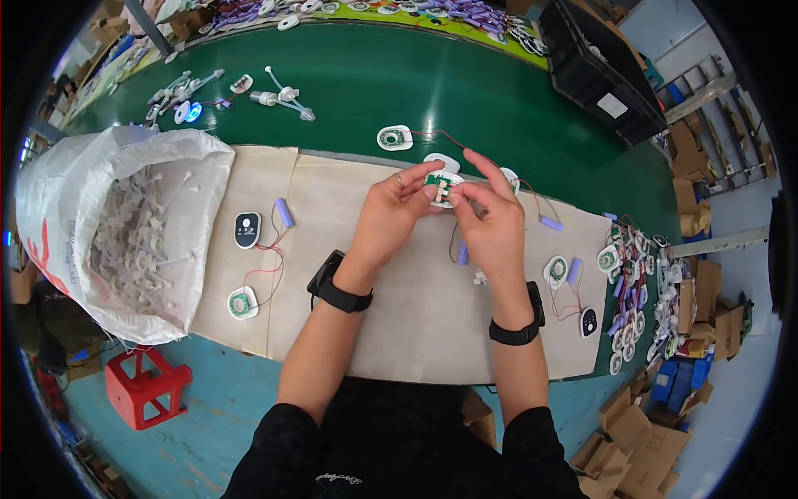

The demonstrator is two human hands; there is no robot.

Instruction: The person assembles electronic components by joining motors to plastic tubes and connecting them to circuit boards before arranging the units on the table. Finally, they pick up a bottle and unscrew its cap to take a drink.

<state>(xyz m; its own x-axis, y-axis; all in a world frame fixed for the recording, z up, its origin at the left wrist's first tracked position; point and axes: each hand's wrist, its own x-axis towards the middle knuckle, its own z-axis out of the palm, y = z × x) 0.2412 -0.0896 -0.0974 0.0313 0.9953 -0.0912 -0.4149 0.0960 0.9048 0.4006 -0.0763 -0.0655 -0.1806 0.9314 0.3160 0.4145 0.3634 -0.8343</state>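
Hands pinching a small white module over the cardboard mat.

Both the left hand (389, 208) and the right hand (492, 223) are gripping the white housing with its green circuit board (440, 186) between fingertips, raised just above the cardboard mat (399, 324). Thin wires (453, 245) are dangling beneath; a snag or hard tug there would likely be tearing a solder joint, or the piece slipping loose.

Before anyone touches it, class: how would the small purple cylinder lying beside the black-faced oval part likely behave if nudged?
The purple cylinder looks round and smooth, so it would probably roll. Thin wires seem to tie it to the black-faced oval part, which may check it. It looks small, so likely light.
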